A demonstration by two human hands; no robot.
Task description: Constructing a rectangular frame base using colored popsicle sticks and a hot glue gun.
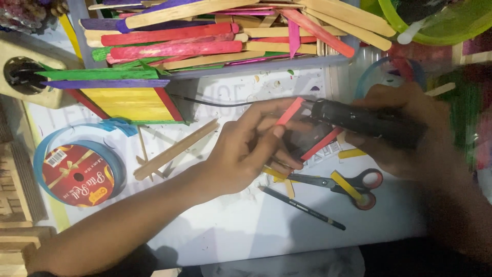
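While the right hand [405, 133] is wrapping tight around a black glue gun [366, 122], the left hand [251, 149] is pinching a red craft stick [290, 111] between fingertips, right at the gun's nozzle. Scissors [343, 183] and a pencil [302, 208] are lying just below both grips.

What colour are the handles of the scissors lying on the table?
Red and black scissor handles, clearest in the head view.

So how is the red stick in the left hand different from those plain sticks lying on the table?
The red stick is painted and short; the plain wooden sticks are bare and longer. The red stick is pinched in the left hand beside the black glue gun in the right hand; the plain wooden sticks lie loose. Both are flat craft sticks.
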